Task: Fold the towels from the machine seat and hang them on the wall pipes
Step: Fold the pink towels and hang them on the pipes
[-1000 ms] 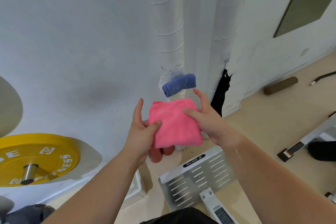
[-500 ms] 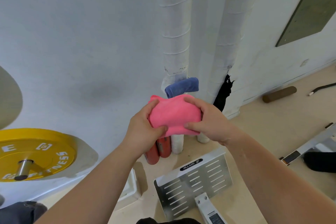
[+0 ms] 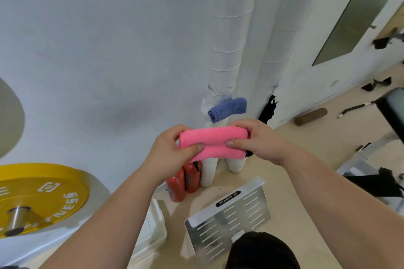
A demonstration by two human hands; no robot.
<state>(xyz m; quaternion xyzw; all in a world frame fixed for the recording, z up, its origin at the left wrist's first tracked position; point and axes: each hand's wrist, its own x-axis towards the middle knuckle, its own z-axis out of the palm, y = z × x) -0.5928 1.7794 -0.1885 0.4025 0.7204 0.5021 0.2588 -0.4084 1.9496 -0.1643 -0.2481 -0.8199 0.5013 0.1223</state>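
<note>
A: Pink towel (image 3: 213,143), where's it at?
B: Just off centre toward 6 o'clock, folded into a thick bar and held level in the air. L hand (image 3: 168,153) grips its L end, thumb on the front, fingers curled over the top. R hand (image 3: 260,140) grips the R end the same way.
A: Other towel?
B: Blue towel (image 3: 227,109), rolled, at 12 o'clock of the pink one, lodged against the wrapped wall pipes (image 3: 225,50). Near the pink one, not touching.
A: Containers?
B: Two red canisters (image 3: 185,178) at 7 o'clock of the pink towel, upright on the floor by the wall. Can't tell what's in them.
A: Room?
B: Pale wall (image 3: 98,50), beige floor (image 3: 306,137). Yellow weight plate (image 3: 43,194) at 8 o'clock on a steel bar. Slotted metal footplate (image 3: 229,214) at 6. Brown roller (image 3: 310,116) at 3, on the floor by the wall. Black cloth (image 3: 267,109) hangs beside the R pipe.
</note>
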